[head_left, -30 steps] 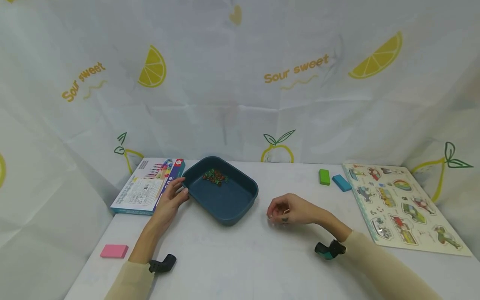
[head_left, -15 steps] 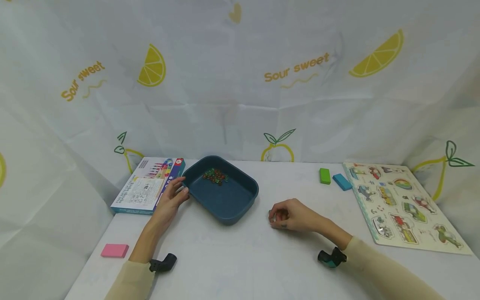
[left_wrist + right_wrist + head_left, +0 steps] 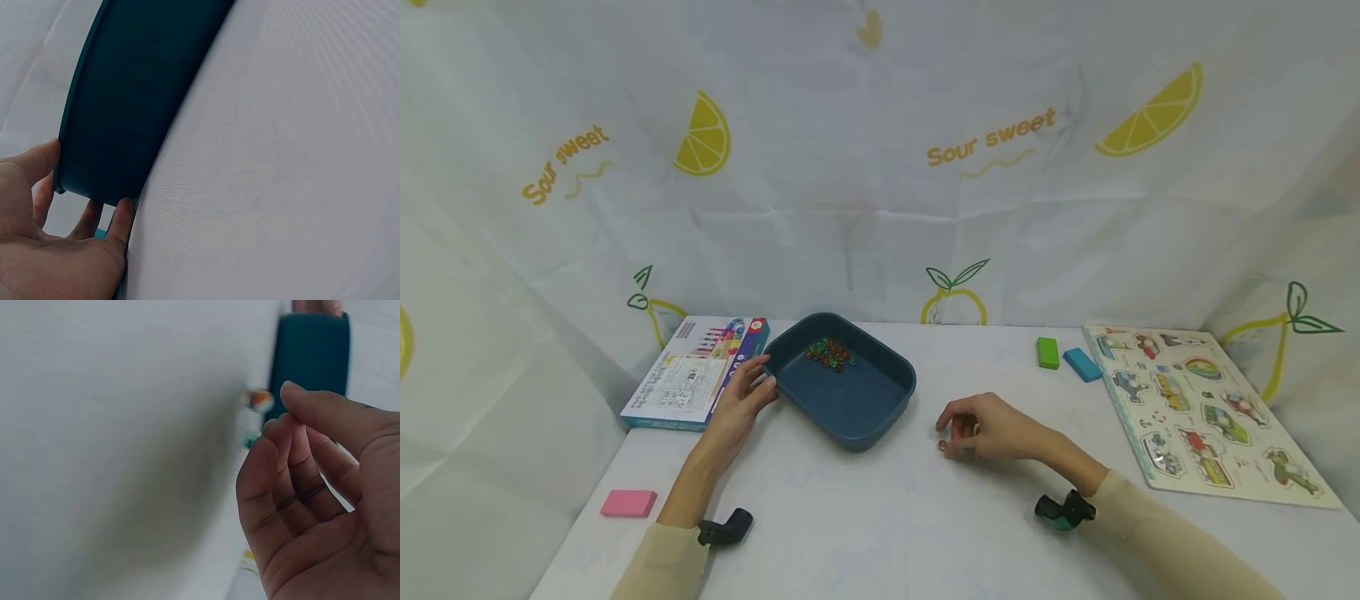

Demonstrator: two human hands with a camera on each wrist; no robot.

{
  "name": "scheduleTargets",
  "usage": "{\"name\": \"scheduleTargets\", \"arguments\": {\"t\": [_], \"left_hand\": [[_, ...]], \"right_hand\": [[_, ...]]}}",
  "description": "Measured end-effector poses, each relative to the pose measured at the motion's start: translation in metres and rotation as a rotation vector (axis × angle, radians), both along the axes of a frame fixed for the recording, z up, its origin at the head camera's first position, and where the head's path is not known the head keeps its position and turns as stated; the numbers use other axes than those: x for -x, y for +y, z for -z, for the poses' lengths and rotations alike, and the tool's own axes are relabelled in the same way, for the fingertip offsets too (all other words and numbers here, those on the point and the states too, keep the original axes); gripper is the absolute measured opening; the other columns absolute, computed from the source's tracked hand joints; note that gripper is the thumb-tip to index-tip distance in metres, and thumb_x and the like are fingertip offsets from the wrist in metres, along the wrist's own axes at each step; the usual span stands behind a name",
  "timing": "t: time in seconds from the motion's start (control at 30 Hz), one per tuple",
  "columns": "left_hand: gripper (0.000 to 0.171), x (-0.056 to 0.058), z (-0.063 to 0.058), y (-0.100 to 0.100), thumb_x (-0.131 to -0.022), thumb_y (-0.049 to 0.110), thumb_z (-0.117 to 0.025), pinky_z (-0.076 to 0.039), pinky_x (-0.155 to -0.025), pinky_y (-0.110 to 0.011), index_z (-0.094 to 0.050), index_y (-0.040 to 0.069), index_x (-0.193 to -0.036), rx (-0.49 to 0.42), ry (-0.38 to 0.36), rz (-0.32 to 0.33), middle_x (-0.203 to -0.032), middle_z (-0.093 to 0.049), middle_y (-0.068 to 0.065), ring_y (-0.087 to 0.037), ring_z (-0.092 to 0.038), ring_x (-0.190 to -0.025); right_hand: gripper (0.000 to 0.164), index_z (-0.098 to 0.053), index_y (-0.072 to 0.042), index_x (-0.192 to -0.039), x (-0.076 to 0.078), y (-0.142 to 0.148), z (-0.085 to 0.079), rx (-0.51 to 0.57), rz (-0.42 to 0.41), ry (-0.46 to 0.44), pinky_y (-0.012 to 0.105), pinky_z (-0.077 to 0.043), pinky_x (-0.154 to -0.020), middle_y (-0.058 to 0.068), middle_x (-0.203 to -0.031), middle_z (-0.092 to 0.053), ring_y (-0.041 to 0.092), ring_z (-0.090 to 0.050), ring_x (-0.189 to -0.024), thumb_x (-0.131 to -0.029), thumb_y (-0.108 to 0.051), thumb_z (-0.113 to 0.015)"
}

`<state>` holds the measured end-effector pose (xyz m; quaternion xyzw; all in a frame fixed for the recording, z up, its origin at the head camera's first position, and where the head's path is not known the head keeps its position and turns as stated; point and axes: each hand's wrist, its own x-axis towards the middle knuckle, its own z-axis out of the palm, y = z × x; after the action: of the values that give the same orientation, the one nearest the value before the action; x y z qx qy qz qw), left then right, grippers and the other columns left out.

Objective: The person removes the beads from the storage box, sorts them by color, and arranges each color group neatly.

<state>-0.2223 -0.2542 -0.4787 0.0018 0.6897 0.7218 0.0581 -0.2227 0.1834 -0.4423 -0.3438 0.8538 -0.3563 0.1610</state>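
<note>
My left hand (image 3: 737,408) rests its fingers against the near left corner of a dark teal tray (image 3: 857,433). In the left wrist view, its fingertips touch the tray's rim and lower edge from outside. Several small green and amber marbles (image 3: 831,354) lie in the tray's far left part. To the right of the tray, my right hand (image 3: 992,429) hovers low over the table with loosely bent fingers and a gap between thumb and fingertips. An orange-and-white marble (image 3: 260,400) sits just beyond its thumb tip. A small green thing (image 3: 251,439) is partly hidden behind the fingers.
A printed box (image 3: 688,375) lies left of the tray, and a pink block (image 3: 628,502) lies nearer on that side. Green (image 3: 1048,352) and blue (image 3: 1082,365) blocks lie at the back right, beside a picture puzzle board (image 3: 1210,417). A patterned white cloth (image 3: 842,242) hangs behind.
My right hand has shifted slightly nearer and its fingers have parted; an orange marble now shows beside its thumb. My left hand and the tray have stayed in place.
</note>
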Motion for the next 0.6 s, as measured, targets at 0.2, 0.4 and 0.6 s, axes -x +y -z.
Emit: {"name": "scheduleTargets", "arguments": {"t": [0.2,0.4,0.6], "left_hand": [[0.061,0.001,0.002,-0.001,-0.111,0.028,-0.057,-0.051,-0.107,-0.015,-0.029,0.02,-0.165,0.004,-0.009,-0.005,-0.176,-0.019,-0.011,-0.021,-0.036,-0.15],[0.06,0.0,0.004,0.0,-0.111,0.026,-0.057,-0.052,-0.106,-0.014,-0.03,0.02,-0.164,0.015,-0.019,-0.017,-0.175,-0.022,-0.008,-0.02,-0.037,-0.149],[0.061,0.0,0.002,0.0,-0.111,0.028,-0.057,-0.051,-0.108,-0.015,-0.028,0.019,-0.165,0.015,0.015,-0.001,-0.175,-0.02,-0.011,-0.019,-0.037,-0.149]], "right_hand": [[0.026,-0.074,-0.002,-0.116,0.02,-0.024,-0.041,0.101,0.023,-0.026,0.029,-0.062,-0.063,0.006,-0.082,-0.069,0.019,-0.066,-0.072,-0.095,-0.015,-0.08],[0.032,-0.071,-0.001,-0.124,0.054,-0.085,-0.07,0.169,0.103,-0.106,0.04,-0.066,-0.071,0.016,-0.102,-0.077,0.031,-0.075,-0.084,-0.098,-0.019,-0.077],[0.029,-0.073,-0.003,-0.122,0.093,-0.149,-0.069,0.079,0.18,-0.132,0.039,-0.067,-0.077,0.017,-0.109,-0.079,0.037,-0.078,-0.096,-0.099,-0.021,-0.076]]}}
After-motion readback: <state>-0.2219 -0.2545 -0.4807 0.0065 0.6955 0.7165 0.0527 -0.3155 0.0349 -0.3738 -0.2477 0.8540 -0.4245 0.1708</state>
